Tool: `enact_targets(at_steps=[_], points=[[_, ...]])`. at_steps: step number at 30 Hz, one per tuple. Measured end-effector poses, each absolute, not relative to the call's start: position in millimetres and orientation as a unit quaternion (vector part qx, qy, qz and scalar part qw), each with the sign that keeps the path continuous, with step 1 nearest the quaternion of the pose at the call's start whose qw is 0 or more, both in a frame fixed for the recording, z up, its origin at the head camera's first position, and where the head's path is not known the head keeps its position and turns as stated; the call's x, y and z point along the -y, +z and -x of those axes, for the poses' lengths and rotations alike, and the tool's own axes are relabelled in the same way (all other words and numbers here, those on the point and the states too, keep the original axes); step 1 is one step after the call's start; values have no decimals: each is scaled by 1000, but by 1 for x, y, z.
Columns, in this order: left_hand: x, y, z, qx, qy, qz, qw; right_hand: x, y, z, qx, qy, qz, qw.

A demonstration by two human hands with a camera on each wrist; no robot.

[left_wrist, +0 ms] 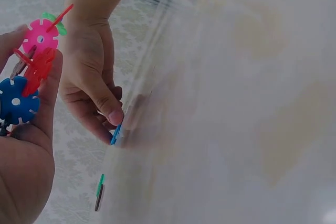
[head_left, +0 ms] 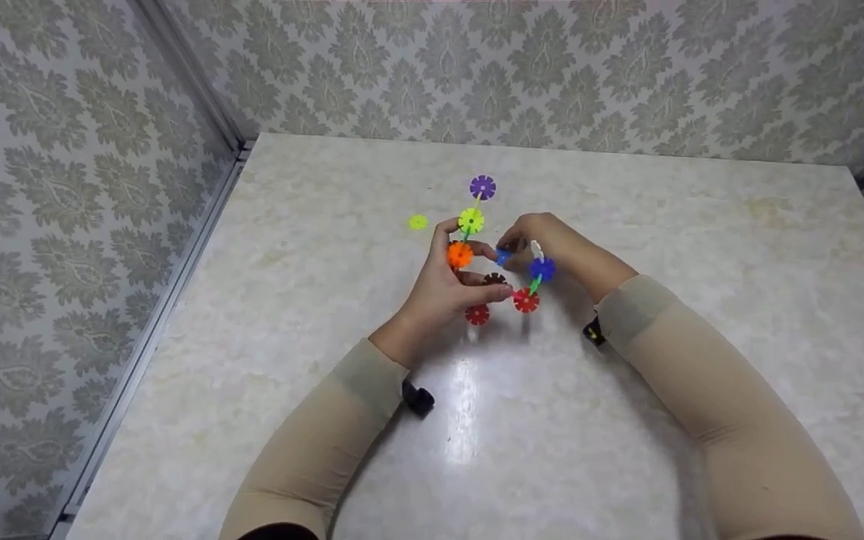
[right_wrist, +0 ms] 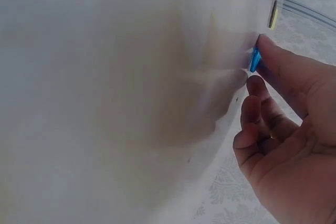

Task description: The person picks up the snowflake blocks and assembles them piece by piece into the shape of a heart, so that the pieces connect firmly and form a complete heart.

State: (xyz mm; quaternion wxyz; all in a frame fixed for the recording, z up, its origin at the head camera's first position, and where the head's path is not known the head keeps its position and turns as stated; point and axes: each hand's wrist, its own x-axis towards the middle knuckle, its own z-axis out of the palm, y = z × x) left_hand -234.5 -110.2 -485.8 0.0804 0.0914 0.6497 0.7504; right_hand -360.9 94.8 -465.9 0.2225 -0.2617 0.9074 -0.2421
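Note:
In the head view, my left hand (head_left: 432,296) holds a chain of notched plastic discs slotted together. An orange disc (head_left: 460,254), a yellow disc (head_left: 471,221) and a purple disc (head_left: 482,187) run up one side. A red disc (head_left: 526,301) and a dark blue disc (head_left: 543,268) sit on the other. The left wrist view shows a pink disc (left_wrist: 41,38) between thumb and fingers. My right hand (head_left: 552,240) pinches a light blue disc (right_wrist: 255,59) between thumb and finger, close to the tabletop; whether it touches the surface I cannot tell. Fingers partly cover the chain's middle.
A loose yellow-green disc (head_left: 418,222) lies on the pale marbled table (head_left: 312,247), left of the chain. Patterned wall panels (head_left: 447,67) stand behind the table and along its left. Black straps with small devices (head_left: 418,399) are on both wrists.

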Motion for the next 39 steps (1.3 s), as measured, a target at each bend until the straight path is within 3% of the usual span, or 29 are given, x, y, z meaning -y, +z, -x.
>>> enact_targets(at_steps=[12, 22, 34, 39], points=[[107, -490, 234, -645, 754, -88, 88, -134, -469, 344, -896, -359, 205, 160], [106, -491, 232, -647, 747, -89, 128, -162, -459, 308, -777, -608, 131, 96], [110, -488, 233, -643, 721, -122, 229, -190, -465, 257, -699, -698, 88, 129], [114, -485, 236, -647, 709, -133, 248, -189, -466, 250, -699, -698, 77, 140]])
